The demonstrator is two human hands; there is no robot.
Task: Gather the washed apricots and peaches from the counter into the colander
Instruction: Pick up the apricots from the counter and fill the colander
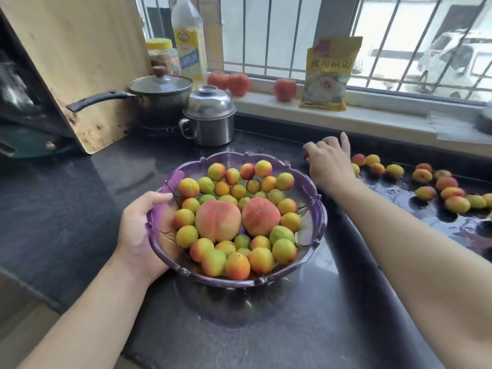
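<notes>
Translucent purple scalloped plastic colander (318, 209): on the dark stone surface (66, 209), holding two large pink-orange peaches (218, 221) among many small yellow-red apricots (261, 261).
Left hand (141, 230): fingers gripping the colander's left rim.
Right hand (328, 162): fingers curled over a reddish fruit (mostly hidden) on the wet surface beyond the colander.
Loose apricots (426, 175): scattered right.
Lidded steel pot (210, 115): behind.
</notes>
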